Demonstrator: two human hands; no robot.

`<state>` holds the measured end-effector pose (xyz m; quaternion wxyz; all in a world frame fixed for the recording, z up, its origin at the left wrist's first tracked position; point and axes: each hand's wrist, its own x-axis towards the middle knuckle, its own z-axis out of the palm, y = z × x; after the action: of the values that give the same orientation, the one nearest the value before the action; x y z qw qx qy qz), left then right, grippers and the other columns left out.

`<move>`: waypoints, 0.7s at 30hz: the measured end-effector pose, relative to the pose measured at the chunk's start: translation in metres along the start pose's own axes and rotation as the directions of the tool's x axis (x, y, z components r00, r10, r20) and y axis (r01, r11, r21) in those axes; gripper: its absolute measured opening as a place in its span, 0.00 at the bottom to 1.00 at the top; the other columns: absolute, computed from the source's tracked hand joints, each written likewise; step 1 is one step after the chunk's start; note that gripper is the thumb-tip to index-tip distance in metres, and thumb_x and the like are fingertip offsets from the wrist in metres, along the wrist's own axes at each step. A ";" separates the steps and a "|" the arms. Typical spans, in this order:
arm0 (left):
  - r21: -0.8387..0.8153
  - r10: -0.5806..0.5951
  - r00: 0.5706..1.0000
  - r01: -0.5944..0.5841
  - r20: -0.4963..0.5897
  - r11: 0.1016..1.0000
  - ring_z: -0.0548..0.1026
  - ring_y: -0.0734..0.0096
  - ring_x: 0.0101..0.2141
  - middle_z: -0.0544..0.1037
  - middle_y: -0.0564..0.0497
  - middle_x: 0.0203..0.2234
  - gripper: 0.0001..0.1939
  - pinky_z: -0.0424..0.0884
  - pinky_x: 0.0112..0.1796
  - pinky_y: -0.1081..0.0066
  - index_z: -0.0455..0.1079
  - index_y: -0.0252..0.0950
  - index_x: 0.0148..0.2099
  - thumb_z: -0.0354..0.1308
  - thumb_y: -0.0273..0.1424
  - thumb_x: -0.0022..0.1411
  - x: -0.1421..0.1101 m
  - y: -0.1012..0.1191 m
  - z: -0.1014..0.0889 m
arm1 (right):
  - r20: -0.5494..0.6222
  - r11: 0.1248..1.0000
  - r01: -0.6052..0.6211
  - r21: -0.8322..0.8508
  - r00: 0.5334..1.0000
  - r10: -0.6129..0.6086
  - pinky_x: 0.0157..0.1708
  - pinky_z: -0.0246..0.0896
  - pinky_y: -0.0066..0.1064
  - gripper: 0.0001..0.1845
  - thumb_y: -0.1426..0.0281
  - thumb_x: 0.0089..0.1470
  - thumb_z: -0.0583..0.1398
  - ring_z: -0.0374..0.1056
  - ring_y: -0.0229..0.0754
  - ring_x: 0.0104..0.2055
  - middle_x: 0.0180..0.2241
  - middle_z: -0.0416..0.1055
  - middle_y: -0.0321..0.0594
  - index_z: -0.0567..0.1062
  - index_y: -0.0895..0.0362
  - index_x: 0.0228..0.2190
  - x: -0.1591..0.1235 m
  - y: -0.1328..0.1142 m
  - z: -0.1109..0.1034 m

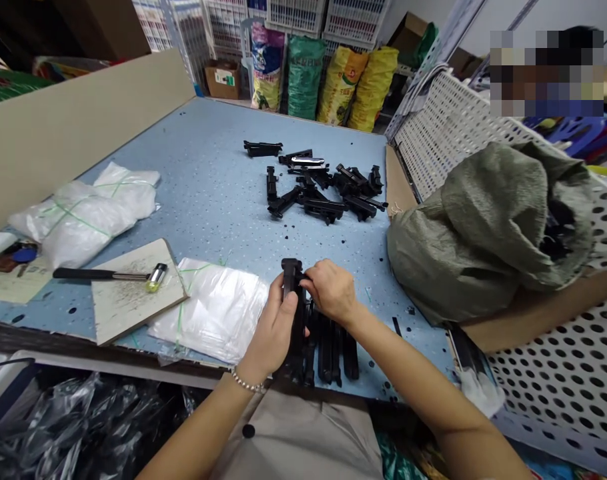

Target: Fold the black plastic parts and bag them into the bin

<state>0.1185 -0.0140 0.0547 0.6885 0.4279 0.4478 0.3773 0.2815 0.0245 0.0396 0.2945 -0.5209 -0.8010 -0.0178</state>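
Near the table's front edge, my left hand (275, 325) is wrapped around a long black plastic part (292, 277) with a wider head at its far end. My right hand (330, 288) pinches a small black piece at that part's right side, just below the head. What exactly the right fingertips grip is partly hidden. Several similar black parts (337, 353) lie side by side under and beside my hands. Farther back on the blue table (218, 193) is a loose pile of black parts (323, 207), with a shiny silver piece (307, 161) among them.
A mallet (101, 274) rests on a worn board (133, 280) at left, between bundles of clear plastic bags (218, 310). On the right, a green woven sack (458, 227) leans against white perforated panels (453, 127). Colourful sacks (303, 77) stand beyond the table. A person is at upper right.
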 end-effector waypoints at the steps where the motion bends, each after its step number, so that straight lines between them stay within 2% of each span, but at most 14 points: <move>1: 0.011 -0.014 1.000 0.014 -0.012 1.000 0.74 0.71 0.21 0.75 0.49 0.36 0.32 0.70 0.22 0.71 0.54 0.44 0.63 0.53 0.50 0.61 0.002 -0.002 -0.001 | 0.006 0.999 -0.050 -0.006 0.999 0.050 0.30 0.51 0.31 0.26 0.56 0.66 0.42 0.62 0.41 0.29 0.25 0.67 0.42 0.70 0.56 0.30 0.000 -0.001 0.004; 3: 0.031 -0.027 0.998 0.029 -0.058 0.999 0.74 0.71 0.22 0.74 0.49 0.36 0.31 0.70 0.24 0.71 0.55 0.44 0.62 0.52 0.50 0.62 0.009 -0.006 -0.005 | 0.042 0.986 -0.165 0.000 0.985 0.165 0.28 0.48 0.31 0.26 0.57 0.67 0.41 0.61 0.40 0.27 0.24 0.68 0.40 0.70 0.56 0.28 -0.005 -0.006 0.008; 4: 0.048 -0.012 0.996 0.016 -0.092 0.999 0.74 0.70 0.25 0.74 0.49 0.37 0.29 0.71 0.26 0.70 0.56 0.43 0.61 0.51 0.50 0.62 0.012 -0.009 -0.009 | 0.074 0.984 -0.179 0.008 0.981 0.178 0.27 0.46 0.31 0.26 0.57 0.67 0.42 0.61 0.39 0.27 0.24 0.68 0.40 0.69 0.56 0.27 -0.010 -0.010 0.008; 5: 0.077 0.023 0.991 -0.013 -0.133 0.997 0.75 0.68 0.29 0.74 0.49 0.38 0.27 0.72 0.31 0.70 0.59 0.42 0.59 0.51 0.49 0.63 0.016 -0.011 -0.012 | 0.110 0.989 -0.145 0.016 0.984 0.143 0.27 0.46 0.31 0.27 0.56 0.67 0.42 0.61 0.39 0.26 0.23 0.68 0.40 0.69 0.56 0.27 -0.018 -0.016 0.008; 7: 0.160 0.130 0.970 -0.098 -0.207 0.982 0.74 0.65 0.40 0.74 0.48 0.41 0.21 0.70 0.42 0.68 0.65 0.40 0.54 0.50 0.46 0.64 0.022 -0.014 -0.019 | 0.171 0.999 0.027 0.029 0.985 -0.032 0.28 0.46 0.32 0.26 0.55 0.65 0.44 0.61 0.40 0.26 0.23 0.68 0.40 0.69 0.56 0.25 -0.037 -0.031 0.006; 9: 0.238 0.216 0.953 -0.164 -0.213 0.957 0.71 0.63 0.47 0.74 0.48 0.43 0.18 0.65 0.50 0.69 0.69 0.39 0.49 0.50 0.44 0.65 0.027 -0.017 -0.027 | 0.195 0.984 0.178 0.023 0.964 -0.179 0.28 0.47 0.32 0.25 0.56 0.65 0.46 0.62 0.40 0.26 0.23 0.68 0.40 0.69 0.57 0.24 -0.058 -0.046 0.007; 10: 0.272 0.234 0.953 -0.178 -0.192 0.946 0.70 0.63 0.47 0.75 0.48 0.43 0.17 0.63 0.50 0.68 0.70 0.39 0.48 0.49 0.43 0.65 0.028 -0.018 -0.030 | 0.207 0.977 0.211 0.013 0.956 -0.209 0.28 0.47 0.32 0.25 0.57 0.65 0.46 0.62 0.40 0.26 0.22 0.68 0.40 0.69 0.57 0.23 -0.065 -0.050 0.009; 12: 0.344 0.223 0.960 -0.155 -0.168 0.926 0.73 0.61 0.42 0.76 0.48 0.38 0.16 0.65 0.47 0.67 0.71 0.38 0.45 0.50 0.42 0.65 0.030 -0.024 -0.038 | 0.268 0.980 0.200 0.011 0.943 -0.195 0.28 0.47 0.31 0.25 0.59 0.66 0.46 0.62 0.38 0.25 0.22 0.69 0.39 0.69 0.57 0.23 -0.071 -0.050 0.015; 15: 0.454 0.157 0.963 -0.043 -0.218 0.890 0.74 0.57 0.31 0.74 0.50 0.25 0.14 0.66 0.40 0.64 0.72 0.39 0.44 0.55 0.40 0.61 0.028 -0.040 -0.045 | 0.389 0.999 0.046 0.008 0.920 -0.046 0.28 0.49 0.29 0.24 0.57 0.66 0.45 0.63 0.38 0.25 0.23 0.70 0.36 0.71 0.55 0.27 -0.047 -0.021 0.026; 17: 0.520 0.148 0.961 -0.006 -0.232 0.854 0.75 0.55 0.30 0.72 0.51 0.22 0.14 0.67 0.40 0.63 0.72 0.39 0.46 0.58 0.38 0.59 0.024 -0.055 -0.044 | 0.372 0.992 -0.118 -0.050 0.919 0.128 0.31 0.53 0.29 0.22 0.60 0.67 0.44 0.66 0.40 0.31 0.29 0.73 0.38 0.73 0.55 0.33 -0.012 0.015 0.033; 19: 0.626 0.219 0.957 -0.053 -0.191 0.778 0.76 0.53 0.34 0.75 0.46 0.27 0.16 0.67 0.41 0.61 0.72 0.39 0.49 0.56 0.37 0.60 0.020 -0.070 -0.037 | 0.249 0.949 -0.291 -0.122 0.916 0.313 0.40 0.57 0.32 0.19 0.67 0.66 0.44 0.67 0.44 0.45 0.43 0.73 0.46 0.72 0.57 0.44 0.028 0.057 0.036; 21: 0.739 0.336 0.936 -0.151 -0.107 0.656 0.74 0.52 0.42 0.75 0.40 0.40 0.17 0.68 0.45 0.58 0.71 0.37 0.52 0.52 0.34 0.62 0.016 -0.082 -0.028 | 0.152 0.868 -0.472 -0.151 0.857 0.492 0.51 0.53 0.36 0.21 0.76 0.63 0.44 0.58 0.47 0.58 0.56 0.64 0.52 0.67 0.59 0.54 0.065 0.094 0.036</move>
<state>0.1086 -0.0209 -0.0328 0.3498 0.6719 0.5754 0.3083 0.3261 0.1332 0.0155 0.1847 -0.7196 -0.6665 0.0617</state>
